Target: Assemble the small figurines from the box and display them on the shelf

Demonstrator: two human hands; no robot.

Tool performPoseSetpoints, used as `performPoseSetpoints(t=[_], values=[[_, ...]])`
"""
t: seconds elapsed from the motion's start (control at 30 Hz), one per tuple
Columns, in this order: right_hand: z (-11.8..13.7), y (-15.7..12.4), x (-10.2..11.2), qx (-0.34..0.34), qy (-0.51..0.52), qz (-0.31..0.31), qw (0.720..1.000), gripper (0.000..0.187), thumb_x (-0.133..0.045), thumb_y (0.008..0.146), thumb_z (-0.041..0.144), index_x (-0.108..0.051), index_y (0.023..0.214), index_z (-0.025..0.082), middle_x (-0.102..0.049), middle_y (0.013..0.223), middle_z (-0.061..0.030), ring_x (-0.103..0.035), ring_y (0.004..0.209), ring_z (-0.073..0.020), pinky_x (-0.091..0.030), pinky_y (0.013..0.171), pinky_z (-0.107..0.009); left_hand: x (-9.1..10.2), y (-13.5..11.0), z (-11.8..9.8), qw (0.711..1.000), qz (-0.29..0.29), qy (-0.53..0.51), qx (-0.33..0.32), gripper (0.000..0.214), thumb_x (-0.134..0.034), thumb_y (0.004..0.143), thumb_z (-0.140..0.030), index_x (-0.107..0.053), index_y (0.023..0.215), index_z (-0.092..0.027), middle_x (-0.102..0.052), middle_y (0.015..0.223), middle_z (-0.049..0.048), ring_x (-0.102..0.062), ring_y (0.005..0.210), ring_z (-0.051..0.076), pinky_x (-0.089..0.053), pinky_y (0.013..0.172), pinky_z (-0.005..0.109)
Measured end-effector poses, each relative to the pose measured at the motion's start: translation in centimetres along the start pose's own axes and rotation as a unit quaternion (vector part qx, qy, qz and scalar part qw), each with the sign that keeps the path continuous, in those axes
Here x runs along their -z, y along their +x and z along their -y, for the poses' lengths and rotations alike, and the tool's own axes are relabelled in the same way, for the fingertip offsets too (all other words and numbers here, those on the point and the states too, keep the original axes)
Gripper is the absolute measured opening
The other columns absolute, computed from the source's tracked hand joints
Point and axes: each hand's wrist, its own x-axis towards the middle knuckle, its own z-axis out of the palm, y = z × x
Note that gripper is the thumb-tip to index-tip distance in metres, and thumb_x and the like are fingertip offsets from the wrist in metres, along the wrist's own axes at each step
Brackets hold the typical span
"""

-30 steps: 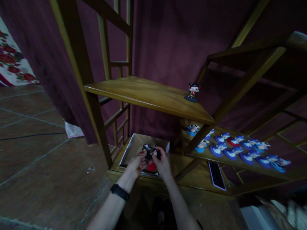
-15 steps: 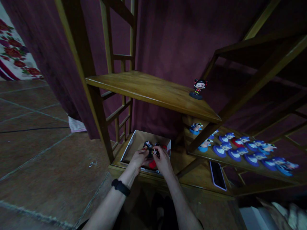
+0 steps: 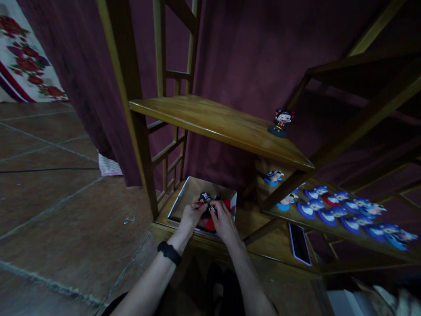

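Observation:
Both my hands are down in a shallow cardboard box (image 3: 184,197) on the bottom board of a wooden shelf unit. My left hand (image 3: 192,216), with a black band on the wrist, and my right hand (image 3: 222,221) are closed side by side around small dark-haired figurines (image 3: 207,199) with red bases. Which hand holds which figurine is hard to make out in the dim light. One figurine (image 3: 282,122) of the same kind stands alone near the right end of the middle shelf (image 3: 217,125).
Several blue-based figurines (image 3: 332,210) lie in rows on a lower shelf to the right. A phone (image 3: 299,242) lies flat on the bottom board beside the box. Dark red curtains hang behind. Tiled floor spreads to the left, with a flowered cloth (image 3: 23,66) far left.
My hands stay closed on the figurines in the box, dipping slightly deeper. The view has drifted left, so the shelf and box sit further right in the picture.

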Motion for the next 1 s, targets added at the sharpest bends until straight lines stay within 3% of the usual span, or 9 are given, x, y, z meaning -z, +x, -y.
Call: performPoseSetpoints(t=[0.27, 0.47, 0.7, 0.87, 0.93, 1.0], values=[[-1.1, 0.2, -0.2, -0.009, 0.029, 0.028, 0.999, 0.029, -0.041, 0.079, 0.015, -0.051, 0.103, 0.027, -0.056, 0.103, -0.0029, -0.053, 0.096, -0.0186, -0.039, 0.086, -0.034, 0.2, -0.6, -0.8, 0.998, -0.001, -0.028, 0.048, 0.025, -0.074, 0.056, -0.027, -0.061, 0.066, -0.009, -0.063, 0.058, 0.0067, -0.060, 0.055, 0.017, -0.053, 0.051, 0.031], [-2.0, 0.3, -0.4, -0.018, 0.031, 0.038, 0.999, 0.033, -0.042, 0.076, 0.014, -0.051, 0.105, 0.028, -0.057, 0.105, -0.0018, -0.053, 0.098, -0.0184, -0.038, 0.088, -0.036, 0.0, -0.5, -0.2, 0.999, -0.004, -0.001, 0.037, 0.023, -0.074, 0.055, -0.027, -0.062, 0.064, -0.009, -0.062, 0.053, 0.0046, -0.059, 0.051, 0.016, -0.051, 0.048, 0.028], [-1.3, -0.1, -0.2, -0.016, 0.057, 0.048, 0.997, 0.040, -0.042, 0.075, 0.012, -0.051, 0.109, 0.029, -0.055, 0.112, -0.0018, -0.051, 0.104, -0.0180, -0.037, 0.093, -0.036, -0.1, -0.3, 0.6, 0.999, -0.015, 0.005, 0.033, 0.016, -0.071, 0.057, -0.020, -0.062, 0.066, -0.010, -0.062, 0.055, 0.0043, -0.060, 0.051, 0.017, -0.052, 0.050, 0.030], [-1.6, -0.1, -0.5, -0.053, 0.139, 0.018, 0.989, 0.048, -0.050, 0.072, 0.014, -0.047, 0.118, 0.031, -0.054, 0.116, -0.0012, -0.051, 0.105, -0.0178, -0.037, 0.093, -0.037, -0.1, -0.2, 0.3, 0.997, -0.004, -0.055, 0.046, 0.015, -0.070, 0.059, -0.014, -0.061, 0.070, -0.010, -0.064, 0.059, 0.0051, -0.061, 0.052, 0.017, -0.053, 0.049, 0.028], [-2.3, 0.0, -0.7, -0.088, 0.217, -0.003, 0.972, 0.055, -0.056, 0.070, 0.018, -0.042, 0.122, 0.031, -0.056, 0.114, -0.0020, -0.056, 0.096, -0.0166, -0.044, 0.085, -0.034, 0.1, -0.1, -0.2, 0.992, -0.012, -0.111, 0.060, 0.013, -0.069, 0.061, -0.012, -0.060, 0.070, -0.009, -0.064, 0.060, 0.0058, -0.061, 0.052, 0.015, -0.053, 0.051, 0.026], [-3.1, 0.1, -0.9, -0.121, 0.274, -0.050, 0.953, 0.050, -0.059, 0.069, 0.023, -0.047, 0.118, 0.028, -0.058, 0.109, -0.0028, -0.058, 0.090, -0.0154, -0.046, 0.079, -0.031, 0.2, -0.1, -0.5, 0.982, -0.010, -0.169, 0.082, 0.009, -0.066, 0.065, -0.011, -0.059, 0.070, -0.009, -0.064, 0.063, 0.0075, -0.062, 0.055, 0.015, -0.053, 0.053, 0.024]])
